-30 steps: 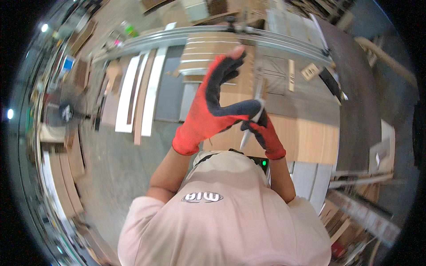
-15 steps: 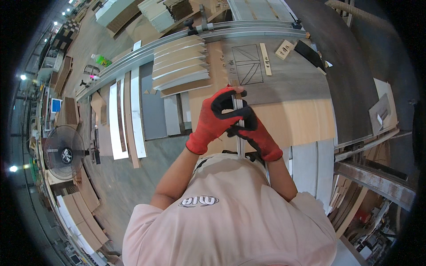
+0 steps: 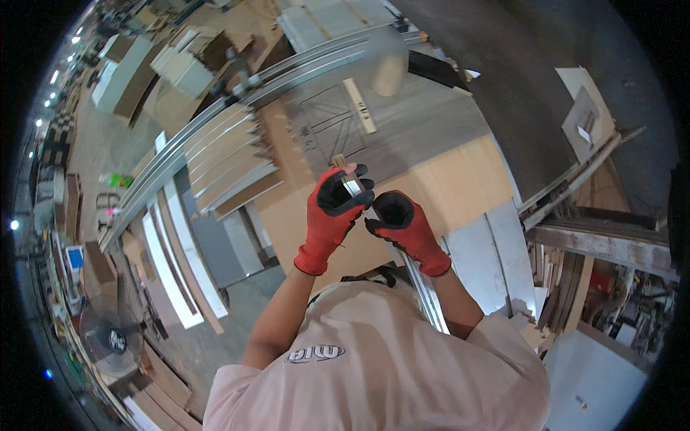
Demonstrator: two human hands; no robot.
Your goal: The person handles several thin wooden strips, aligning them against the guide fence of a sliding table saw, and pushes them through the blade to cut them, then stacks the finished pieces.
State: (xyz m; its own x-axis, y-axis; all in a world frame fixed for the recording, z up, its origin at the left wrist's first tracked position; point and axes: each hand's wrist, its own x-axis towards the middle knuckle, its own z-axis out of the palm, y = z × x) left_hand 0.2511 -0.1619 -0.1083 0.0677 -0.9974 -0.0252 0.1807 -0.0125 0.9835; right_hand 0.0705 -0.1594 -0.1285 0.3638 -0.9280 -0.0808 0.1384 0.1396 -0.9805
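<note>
Head view: the left hand (image 3: 332, 215) and right hand (image 3: 402, 224), both in red gloves with black fingers (image 3: 338, 197), grasp one long thin strip (image 3: 353, 188) together above the counter (image 3: 438, 187). The strip's near part is hidden behind the right hand; its far tip pokes out past the left fingers. Far left lies a fan of about six boards (image 3: 230, 169). One short batten (image 3: 359, 105) lies far off.
</note>
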